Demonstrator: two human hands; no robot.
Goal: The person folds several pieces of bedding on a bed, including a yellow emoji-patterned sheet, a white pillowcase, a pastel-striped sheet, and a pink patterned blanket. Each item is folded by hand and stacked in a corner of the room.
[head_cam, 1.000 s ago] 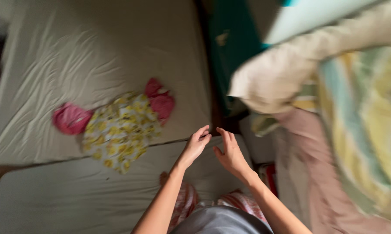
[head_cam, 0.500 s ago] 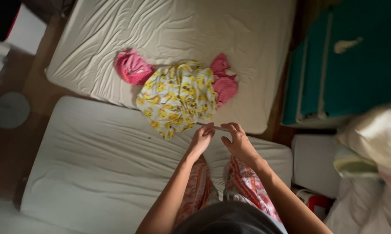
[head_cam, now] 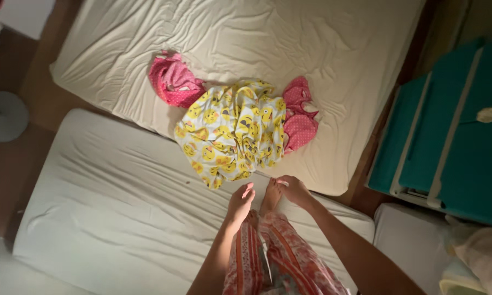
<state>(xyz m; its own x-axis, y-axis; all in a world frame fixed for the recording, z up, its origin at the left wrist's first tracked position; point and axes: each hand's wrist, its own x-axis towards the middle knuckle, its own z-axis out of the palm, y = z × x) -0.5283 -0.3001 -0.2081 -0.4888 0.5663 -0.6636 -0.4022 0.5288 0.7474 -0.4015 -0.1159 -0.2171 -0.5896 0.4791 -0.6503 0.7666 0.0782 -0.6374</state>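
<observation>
The view has swung left since the earlier frame, bringing the yellow shirt (head_cam: 232, 133) to the frame's centre on the far mattress (head_cam: 333, 65). Both hands have drifted apart: the left hand (head_cam: 240, 203) is open, fingers loose, empty; the right hand (head_cam: 293, 189) is half curled, empty, just below the shirt, above the near mattress (head_cam: 109, 213).

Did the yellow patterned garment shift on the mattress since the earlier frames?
No. The yellow patterned cloth garment still lies between the two pink pieces, overhanging the upper white mattress's edge; only the camera moved.
</observation>
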